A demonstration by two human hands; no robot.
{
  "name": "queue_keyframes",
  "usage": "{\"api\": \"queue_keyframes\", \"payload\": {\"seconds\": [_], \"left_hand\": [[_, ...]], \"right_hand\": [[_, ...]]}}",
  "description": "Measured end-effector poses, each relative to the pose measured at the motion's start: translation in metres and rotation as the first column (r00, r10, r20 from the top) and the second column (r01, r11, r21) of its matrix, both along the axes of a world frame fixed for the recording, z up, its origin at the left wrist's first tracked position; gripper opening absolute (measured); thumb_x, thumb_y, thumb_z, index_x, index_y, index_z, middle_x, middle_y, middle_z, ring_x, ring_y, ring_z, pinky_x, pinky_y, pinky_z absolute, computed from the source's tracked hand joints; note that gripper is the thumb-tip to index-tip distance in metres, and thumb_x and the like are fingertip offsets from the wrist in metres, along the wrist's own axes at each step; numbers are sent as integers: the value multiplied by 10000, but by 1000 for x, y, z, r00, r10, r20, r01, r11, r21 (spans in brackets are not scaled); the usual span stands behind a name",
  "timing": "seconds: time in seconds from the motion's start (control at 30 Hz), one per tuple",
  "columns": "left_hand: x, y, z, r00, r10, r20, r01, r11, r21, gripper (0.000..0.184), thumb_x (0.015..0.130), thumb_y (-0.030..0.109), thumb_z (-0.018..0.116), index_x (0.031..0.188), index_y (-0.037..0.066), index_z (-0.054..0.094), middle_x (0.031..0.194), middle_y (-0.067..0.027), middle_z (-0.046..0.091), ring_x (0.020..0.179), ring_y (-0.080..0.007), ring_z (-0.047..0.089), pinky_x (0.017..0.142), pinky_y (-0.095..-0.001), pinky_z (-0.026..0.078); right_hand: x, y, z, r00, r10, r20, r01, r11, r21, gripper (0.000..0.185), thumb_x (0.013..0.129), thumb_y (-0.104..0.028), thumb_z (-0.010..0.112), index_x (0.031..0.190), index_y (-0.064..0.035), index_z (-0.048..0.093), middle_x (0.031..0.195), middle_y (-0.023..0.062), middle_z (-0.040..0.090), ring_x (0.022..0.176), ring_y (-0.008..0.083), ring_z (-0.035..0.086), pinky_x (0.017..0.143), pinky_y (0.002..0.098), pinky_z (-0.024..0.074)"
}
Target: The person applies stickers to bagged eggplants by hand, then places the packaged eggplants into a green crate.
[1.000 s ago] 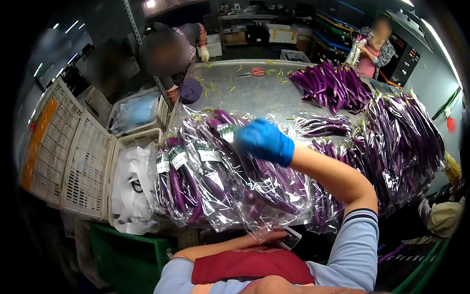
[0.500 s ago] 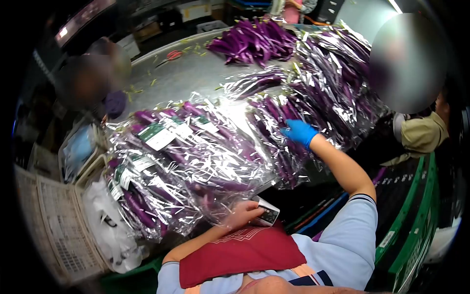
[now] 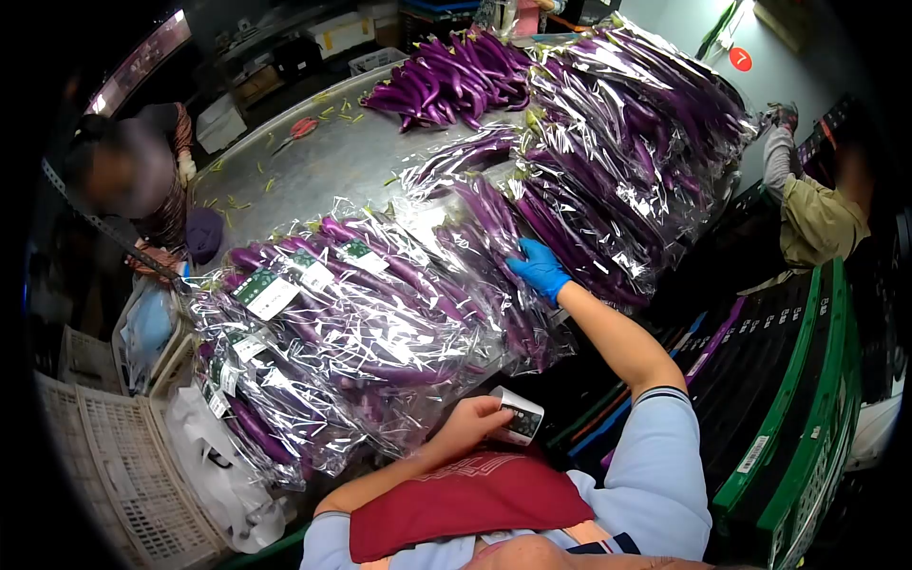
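My bare left hand (image 3: 472, 421) pinches a small white roll of labels (image 3: 518, 418) with dark print, close to my red apron. My right hand (image 3: 540, 270), in a blue glove, has its fingers curled over the side of a clear bag of long purple eggplants (image 3: 496, 223). To its left lie several more bagged eggplants (image 3: 380, 313), some with green and white labels (image 3: 268, 295). A high stack of bagged eggplants (image 3: 636, 123) rises to the right of my gloved hand. The undersides of the bags are hidden.
Loose eggplants (image 3: 456, 76) are heaped at the back of the metal table (image 3: 304, 171), near red scissors (image 3: 294, 135) and green trimmings. Crates (image 3: 798, 380) stand at right, a white basket (image 3: 123, 456) and plastic bags (image 3: 214, 456) at left. Co-workers are on both sides.
The view has shifted, so the table appears further left. My right hand stays on the bag of eggplants, which now looks more apart from the right stack. My left hand keeps the label roll.
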State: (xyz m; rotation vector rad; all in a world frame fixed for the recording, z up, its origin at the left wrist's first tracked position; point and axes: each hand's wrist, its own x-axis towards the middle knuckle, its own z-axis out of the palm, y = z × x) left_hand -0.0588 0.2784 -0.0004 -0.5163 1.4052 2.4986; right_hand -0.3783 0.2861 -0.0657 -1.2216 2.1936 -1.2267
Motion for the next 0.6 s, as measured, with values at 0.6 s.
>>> {"api": "queue_keyframes", "payload": {"seconds": [0.6], "left_hand": [[-14,-9,14,989,137,-47,-134,989,54,224,844,84,490,1004,-67,534,899,-96,595,783,-153,588,704,-269,486]], "right_hand": [[15,54,-2,661,450,-601,95,744,661,136,708,-122,565,831,-64,580,814,125,590,735,275,595,658,369,473]]}}
